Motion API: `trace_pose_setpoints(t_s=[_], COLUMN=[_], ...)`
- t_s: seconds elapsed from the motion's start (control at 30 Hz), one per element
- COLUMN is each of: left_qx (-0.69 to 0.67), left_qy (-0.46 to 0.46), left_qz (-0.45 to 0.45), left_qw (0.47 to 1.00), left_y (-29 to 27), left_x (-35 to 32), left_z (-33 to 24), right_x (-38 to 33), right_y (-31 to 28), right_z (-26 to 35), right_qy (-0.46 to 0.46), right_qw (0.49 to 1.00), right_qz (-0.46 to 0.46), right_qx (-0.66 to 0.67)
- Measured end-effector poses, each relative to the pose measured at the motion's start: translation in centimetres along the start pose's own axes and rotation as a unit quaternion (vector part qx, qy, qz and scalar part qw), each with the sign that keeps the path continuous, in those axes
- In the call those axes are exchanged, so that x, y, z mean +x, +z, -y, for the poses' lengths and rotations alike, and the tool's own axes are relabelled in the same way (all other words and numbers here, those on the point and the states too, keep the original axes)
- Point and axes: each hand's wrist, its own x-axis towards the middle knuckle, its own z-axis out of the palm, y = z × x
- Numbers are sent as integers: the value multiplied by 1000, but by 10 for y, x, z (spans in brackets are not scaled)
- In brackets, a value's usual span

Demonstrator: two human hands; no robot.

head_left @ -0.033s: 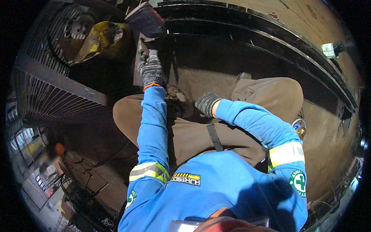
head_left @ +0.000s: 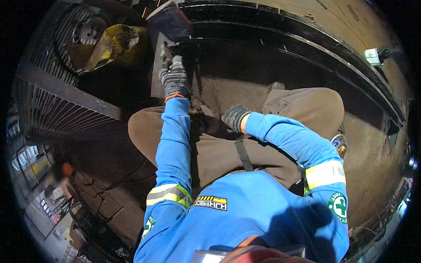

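Observation:
At the upper left, my left hand [head_left: 174,78], in a grey-and-black knit glove with an orange cuff, is stretched forward. Its fingers are closed on the handle end of a dark flat panel [head_left: 170,21] with a reddish edge; its exact kind is unclear. Greenish bits show by the fingertips. My right hand [head_left: 235,116], gloved alike, rests low between my knees with fingers curled; whatever it may hold is hidden.
A crumpled yellow container [head_left: 116,46] stands at the left beside ribbed dark metal [head_left: 72,94]. Long black beams [head_left: 280,33] curve across the far side. A white can with dark contents [head_left: 373,57] is at the far right. My bent knees [head_left: 307,103] flank my right hand.
My left hand has shifted slightly right and nearer, and the dark panel has moved up and right, tilting a little. My right hand stays put.

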Motion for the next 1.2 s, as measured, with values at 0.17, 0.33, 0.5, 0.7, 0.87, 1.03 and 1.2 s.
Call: trace_pose_setpoints(t_s=[0.17, 0.33, 0.5, 0.7, 0.87, 1.03, 1.2], left_qx=[54, 288, 237, 304, 354, 225, 149], left_qy=[196, 261, 311, 254, 171, 193, 142], left_qz=[198, 340, 397, 368, 293, 156, 90], left_qw=[959, 856, 830, 841, 872, 942, 974], left_y=[33, 51, 58, 64, 59, 41, 40], left_x=[-40, -112, -145, -134, -107, -69, -46], left_z=[7, -36, -29, -27, -24, -5, 7], right_x=[1, -12, -11, -19, -28, -13, -21], right_y=[18, 31, 47, 41, 15, 22, 13], right_z=[-10, -11, -24, -24, -15, -18, -18], right_qy=[8, 43, 40, 35, 62, 32, 41], right_qw=[999, 997, 999, 999, 998, 998, 998], right_qz=[31, -57, -31, 12, 26, 48, 49], right_qx=[-10, 5, 5, 11, 6, 12, 25])
